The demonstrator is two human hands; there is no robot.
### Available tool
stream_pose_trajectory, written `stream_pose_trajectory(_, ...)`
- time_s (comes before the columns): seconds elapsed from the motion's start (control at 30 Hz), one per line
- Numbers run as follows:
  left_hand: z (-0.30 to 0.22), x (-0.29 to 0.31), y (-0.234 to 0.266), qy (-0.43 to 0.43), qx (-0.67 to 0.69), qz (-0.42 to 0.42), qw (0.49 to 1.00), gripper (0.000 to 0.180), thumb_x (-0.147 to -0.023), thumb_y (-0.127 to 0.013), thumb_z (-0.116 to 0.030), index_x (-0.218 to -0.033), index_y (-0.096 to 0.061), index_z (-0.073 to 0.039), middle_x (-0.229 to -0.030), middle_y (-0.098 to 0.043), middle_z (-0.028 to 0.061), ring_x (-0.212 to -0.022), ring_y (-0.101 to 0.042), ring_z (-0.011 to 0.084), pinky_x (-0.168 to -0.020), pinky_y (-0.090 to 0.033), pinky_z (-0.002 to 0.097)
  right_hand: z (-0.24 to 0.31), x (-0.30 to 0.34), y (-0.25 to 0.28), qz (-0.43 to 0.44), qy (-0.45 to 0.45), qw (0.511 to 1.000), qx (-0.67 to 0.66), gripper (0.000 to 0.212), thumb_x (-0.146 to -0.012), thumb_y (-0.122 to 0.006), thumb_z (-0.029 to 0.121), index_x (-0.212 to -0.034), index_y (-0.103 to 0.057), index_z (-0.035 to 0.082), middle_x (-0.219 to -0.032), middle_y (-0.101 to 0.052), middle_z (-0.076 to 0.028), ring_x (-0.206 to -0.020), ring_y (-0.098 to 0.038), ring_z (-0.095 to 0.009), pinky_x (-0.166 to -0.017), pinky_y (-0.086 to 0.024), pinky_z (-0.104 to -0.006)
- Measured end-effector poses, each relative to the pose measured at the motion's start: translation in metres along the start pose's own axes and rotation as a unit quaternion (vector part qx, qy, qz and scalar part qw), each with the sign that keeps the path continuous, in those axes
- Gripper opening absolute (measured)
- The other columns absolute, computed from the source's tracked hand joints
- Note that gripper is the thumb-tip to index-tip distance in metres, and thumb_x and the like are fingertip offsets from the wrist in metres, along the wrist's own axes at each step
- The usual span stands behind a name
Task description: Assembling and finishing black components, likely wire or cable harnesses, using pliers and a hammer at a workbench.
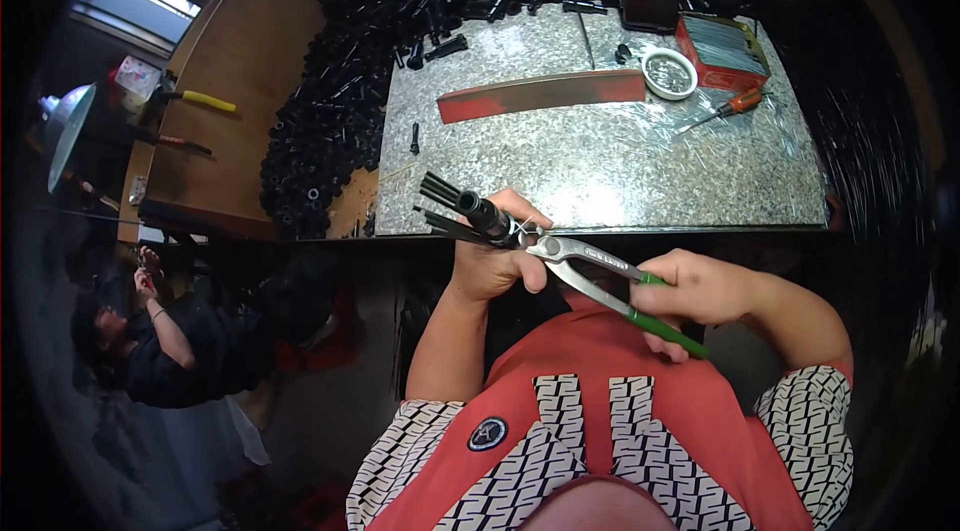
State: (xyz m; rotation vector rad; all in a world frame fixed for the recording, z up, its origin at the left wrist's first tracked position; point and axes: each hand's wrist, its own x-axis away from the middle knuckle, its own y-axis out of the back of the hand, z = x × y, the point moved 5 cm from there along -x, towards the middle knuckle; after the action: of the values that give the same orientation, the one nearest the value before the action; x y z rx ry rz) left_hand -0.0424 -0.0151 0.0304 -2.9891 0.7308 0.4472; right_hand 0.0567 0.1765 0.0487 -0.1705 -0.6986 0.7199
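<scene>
Just past the bench's front edge, my left hand (pixel 488 273) is closed around a black tubular part (pixel 484 215). Several thin dark rods (pixel 440 193) stick out of its left side. A pair of end-cutting pliers (pixel 586 251) with green handles is gripped in my right hand (pixel 692 286). The jaws meet the lower right end of the black part, beside my left fingertips. A thin silvery wire (pixel 530 221) shows there; whether the jaws are closed on it I cannot tell.
On the speckled benchtop (pixel 480 156) lie a long red bar (pixel 540 94) and an orange screwdriver (pixel 740 103). A white bowl (pixel 669 52) of small metal pieces stands beside a red box (pixel 735 81) of thin wires. Black parts (pixel 330 121) are heaped behind and left. Another person (pixel 175 336) works at left.
</scene>
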Motion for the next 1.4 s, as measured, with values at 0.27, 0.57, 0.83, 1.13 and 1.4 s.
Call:
stream_pose_trajectory(0.27,0.014,-0.001,0.003,0.027,0.123,-0.045,0.991,0.059,-0.050,-0.090,-0.036,-0.089,-0.060,-0.003,-0.074,-0.054,-0.0027,-0.068,-0.048,0.0052,-0.059,-0.037,0.0222,0.029,0.013,0.004,-0.351,0.367,0.599,0.619,0.030,-0.085,-0.062,0.012,-0.107,-0.046,-0.002,-0.097,-0.057,-0.022,-0.086,-0.060,-0.033,-0.075,-0.048,-0.0390)
stream_pose_trajectory(0.57,0.003,-0.004,-0.003,0.002,0.089,0.052,0.995,0.055,-0.050,-0.090,-0.036,-0.085,-0.064,-0.003,-0.076,-0.059,-0.0001,-0.071,-0.053,0.0084,-0.063,-0.041,0.0238,-0.018,-0.006,0.016,0.028,-0.035,0.999,0.021,0.018,-0.089,-0.056,0.018,-0.090,-0.050,0.001,-0.069,-0.059,-0.009,-0.050,-0.060,-0.018,-0.045,-0.048,-0.0276)
stream_pose_trajectory(0.83,0.003,-0.014,-0.002,0.023,0.097,-0.022,0.995,0.070,-0.054,-0.082,-0.054,-0.089,-0.056,0.000,-0.070,-0.055,-0.0001,-0.058,-0.051,0.0062,-0.051,-0.039,0.0191,0.027,0.007,0.012,-0.380,0.289,0.622,0.620,0.039,-0.087,-0.057,0.017,-0.120,-0.048,-0.003,-0.077,-0.052,-0.007,-0.081,-0.059,-0.017,-0.070,-0.046,-0.0310)
stream_pose_trajectory(1.13,0.010,-0.011,-0.012,0.021,0.060,0.016,0.998,0.091,-0.044,-0.079,-0.057,-0.105,-0.042,0.000,-0.063,-0.049,-0.0048,-0.056,-0.048,0.0038,-0.054,-0.037,0.0167,0.020,0.000,0.033,-0.076,0.176,0.899,0.395,0.036,-0.094,-0.053,0.030,-0.114,-0.053,0.001,-0.073,-0.059,-0.008,-0.065,-0.059,-0.023,-0.062,-0.047,-0.0356)
stream_pose_trajectory(1.4,0.020,0.001,-0.006,-0.003,0.068,-0.091,0.993,0.071,-0.047,-0.086,-0.046,-0.090,-0.049,-0.004,-0.076,-0.051,-0.0040,-0.067,-0.048,0.0047,-0.062,-0.038,0.0205,0.026,-0.009,0.023,-0.220,0.130,0.831,0.493,0.031,-0.089,-0.060,0.031,-0.090,-0.051,0.001,-0.074,-0.060,-0.023,-0.073,-0.060,-0.042,-0.062,-0.046,-0.0473)
